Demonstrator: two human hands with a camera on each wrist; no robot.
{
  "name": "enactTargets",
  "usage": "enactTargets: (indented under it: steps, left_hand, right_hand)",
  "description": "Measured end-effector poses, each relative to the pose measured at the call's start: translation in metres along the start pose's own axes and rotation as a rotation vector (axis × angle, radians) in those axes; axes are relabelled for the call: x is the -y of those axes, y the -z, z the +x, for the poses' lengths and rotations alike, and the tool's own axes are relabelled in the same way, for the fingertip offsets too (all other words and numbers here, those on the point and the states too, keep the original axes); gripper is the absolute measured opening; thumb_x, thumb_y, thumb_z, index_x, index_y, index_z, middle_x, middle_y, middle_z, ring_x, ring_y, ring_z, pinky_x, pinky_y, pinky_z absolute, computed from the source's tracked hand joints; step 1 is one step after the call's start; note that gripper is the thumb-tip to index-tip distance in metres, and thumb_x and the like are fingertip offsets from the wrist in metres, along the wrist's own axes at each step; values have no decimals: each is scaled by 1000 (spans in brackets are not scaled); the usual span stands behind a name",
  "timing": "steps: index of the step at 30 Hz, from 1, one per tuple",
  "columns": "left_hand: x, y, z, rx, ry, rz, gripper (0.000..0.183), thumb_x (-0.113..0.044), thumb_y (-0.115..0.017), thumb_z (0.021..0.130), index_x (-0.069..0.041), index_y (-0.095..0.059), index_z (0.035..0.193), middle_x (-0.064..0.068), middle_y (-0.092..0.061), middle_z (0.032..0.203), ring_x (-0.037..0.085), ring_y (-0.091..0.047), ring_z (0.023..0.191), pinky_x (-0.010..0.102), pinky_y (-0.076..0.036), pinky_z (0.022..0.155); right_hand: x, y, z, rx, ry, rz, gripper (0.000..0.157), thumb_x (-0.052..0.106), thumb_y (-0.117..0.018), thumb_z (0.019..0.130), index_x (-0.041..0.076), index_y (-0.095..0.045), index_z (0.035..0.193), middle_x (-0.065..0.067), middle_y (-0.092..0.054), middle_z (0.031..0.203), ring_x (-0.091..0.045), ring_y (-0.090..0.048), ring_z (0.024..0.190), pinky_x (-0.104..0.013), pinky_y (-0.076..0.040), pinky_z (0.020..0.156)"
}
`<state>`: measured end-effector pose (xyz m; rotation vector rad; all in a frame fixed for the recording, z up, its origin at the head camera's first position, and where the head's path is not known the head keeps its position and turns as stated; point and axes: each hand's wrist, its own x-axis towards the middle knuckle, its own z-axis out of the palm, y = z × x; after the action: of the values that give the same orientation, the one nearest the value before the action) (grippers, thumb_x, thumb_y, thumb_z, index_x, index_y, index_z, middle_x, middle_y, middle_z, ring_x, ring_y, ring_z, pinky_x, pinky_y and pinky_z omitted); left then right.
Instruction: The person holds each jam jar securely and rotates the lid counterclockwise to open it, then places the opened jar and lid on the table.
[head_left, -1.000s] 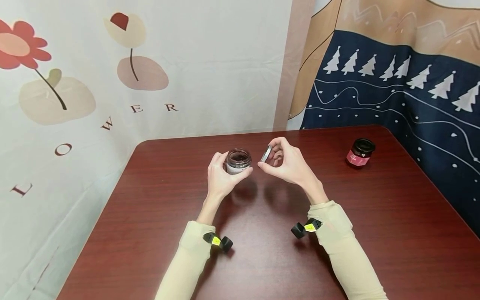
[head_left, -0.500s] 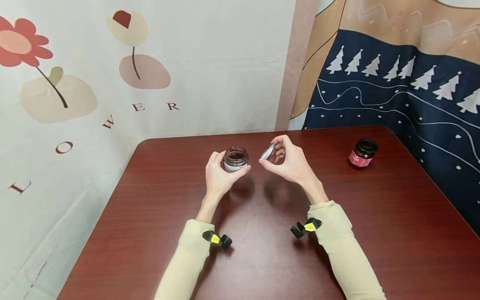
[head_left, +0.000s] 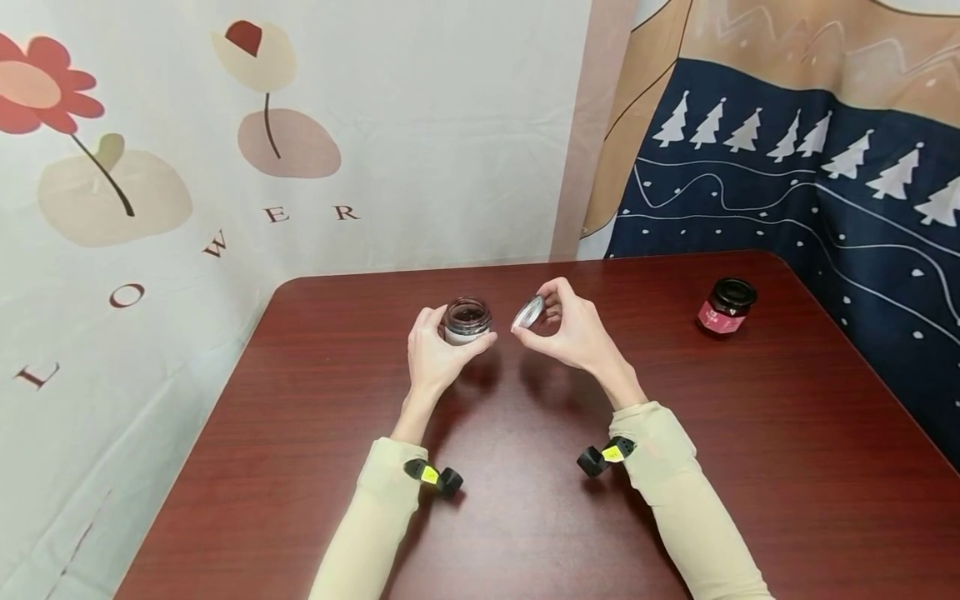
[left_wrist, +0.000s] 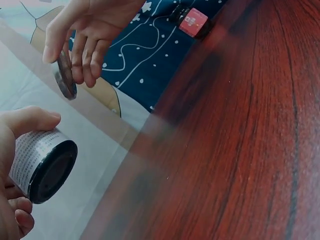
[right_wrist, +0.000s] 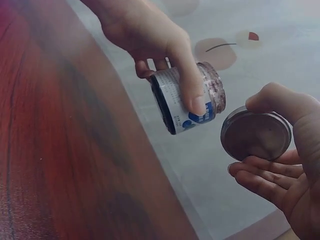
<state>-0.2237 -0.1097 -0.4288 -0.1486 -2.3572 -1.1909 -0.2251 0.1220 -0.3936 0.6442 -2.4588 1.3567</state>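
Note:
My left hand (head_left: 437, 354) grips a lidless glass jar (head_left: 467, 320) round its sides, thumb across the label. The jar has dark contents, a threaded neck and a white and blue label (right_wrist: 176, 97); its dark base (left_wrist: 54, 172) shows in the left wrist view, raised off the tabletop. To its right, my right hand (head_left: 573, 329) pinches a round metal lid (head_left: 528, 312) by the edge between thumb and fingers. The lid is tilted, and a gap separates it from the jar's mouth. In the right wrist view one flat face of the lid (right_wrist: 256, 134) shows.
A second jar (head_left: 726, 306) with a black lid and pink label stands on the reddish-brown wooden table (head_left: 525, 517) at the back right. Behind the table hang a pale flower-print cloth (head_left: 450, 125) and a navy tree-print cloth (head_left: 750, 192).
The left hand has shifted slightly left with the jar. The right hand has moved a little left and down, and the lid has turned so that more of its face shows.

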Motion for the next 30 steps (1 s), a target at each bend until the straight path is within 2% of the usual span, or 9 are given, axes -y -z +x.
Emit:
enactTargets:
  steps: [7, 15, 30]
  left_hand:
    - [4, 0, 0, 25, 31, 21, 66, -44, -93, 62, -7, -72, 112, 7, -59, 89, 26, -55, 83, 41, -44, 71]
    - [10, 1, -1, 55, 73, 52, 69, -43, -92, 62, -6, -71, 116, 9, -61, 95, 30, -60, 94, 47, -48, 80]
    - [18, 1, -2, 127, 166, 69, 72, -39, -92, 63, -6, -67, 122, 11, -64, 107, 32, -60, 106, 48, -48, 90]
  right_hand:
    - [-8, -8, 0, 18, -40, 0, 57, 25, -87, 76, 5, -49, 113, -9, -67, 97, -22, -68, 88, -38, -57, 78]
    - [-16, -17, 0, 34, -90, 6, 56, 23, -88, 76, 3, -49, 112, -10, -68, 97, -22, -69, 89, -37, -57, 78]
    - [-30, -31, -3, 110, -151, 0, 55, 28, -89, 77, 4, -54, 111, -9, -69, 95, -19, -68, 85, -35, -58, 78]
